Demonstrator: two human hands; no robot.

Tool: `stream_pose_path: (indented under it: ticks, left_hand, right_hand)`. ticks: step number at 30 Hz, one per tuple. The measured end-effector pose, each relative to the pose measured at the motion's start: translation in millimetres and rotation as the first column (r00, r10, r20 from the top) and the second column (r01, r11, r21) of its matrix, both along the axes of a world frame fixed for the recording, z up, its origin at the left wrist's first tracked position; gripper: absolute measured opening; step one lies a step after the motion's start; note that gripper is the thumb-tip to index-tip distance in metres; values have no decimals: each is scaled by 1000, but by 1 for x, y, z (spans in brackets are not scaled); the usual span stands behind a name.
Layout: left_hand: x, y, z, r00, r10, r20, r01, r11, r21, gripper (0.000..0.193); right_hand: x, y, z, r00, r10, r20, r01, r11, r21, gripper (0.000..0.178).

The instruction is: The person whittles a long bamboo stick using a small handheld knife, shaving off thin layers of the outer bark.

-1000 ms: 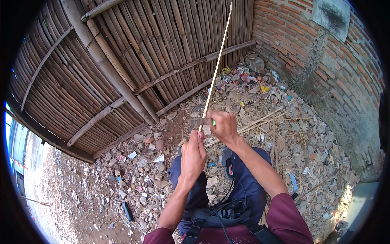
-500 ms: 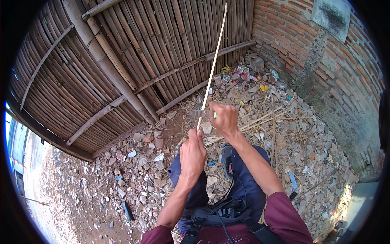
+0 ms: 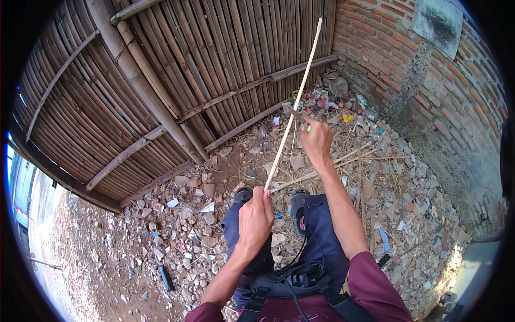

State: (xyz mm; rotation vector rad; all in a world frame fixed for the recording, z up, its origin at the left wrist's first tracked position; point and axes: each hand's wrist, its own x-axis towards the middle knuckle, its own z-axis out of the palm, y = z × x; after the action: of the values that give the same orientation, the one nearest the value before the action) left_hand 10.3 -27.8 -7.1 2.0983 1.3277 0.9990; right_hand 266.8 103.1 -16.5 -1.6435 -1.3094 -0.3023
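Here, before a wall of brown slats [image 3: 225, 53], a long, slim, pale-yellow strip [image 3: 283, 142], nearly straight, slants up and to the right. Its near end is gripped in the left hand [image 3: 256, 216], so most of it extends beyond that fist. The right hand [image 3: 317, 139], just right of the strip, is closed around a green-handled knife [image 3: 309, 129]; its blurred blade crosses the strip, perhaps touching it.
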Motion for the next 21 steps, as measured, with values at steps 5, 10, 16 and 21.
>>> stream_pose_path:
  ticks: [5, 10, 16, 21]
  left_hand:
    - [-5, -6, 5, 1000, -8, 11, 8, 1000, -2, 14]
    - [-10, -12, -1, 999, -41, 13, 41, 999, 28, 12]
    - [-29, -27, 3, 999, -31, 7, 31, 999, 34, 12]
    - [-33, -32, 2, 999, -23, 25, 23, 999, 23, 8]
  right_hand:
    - [-2, -6, 10, 992, 19, 123, -25, 998, 49, 15]
    - [1, -14, 14, 973, 109, 205, -130, 987, 94, 13]
    - [-1, -8, 13, 974, 128, 189, -160, 973, 166, 13]
    - [7, 8, 4, 989, 35, 145, -46, 996, 78, 12]
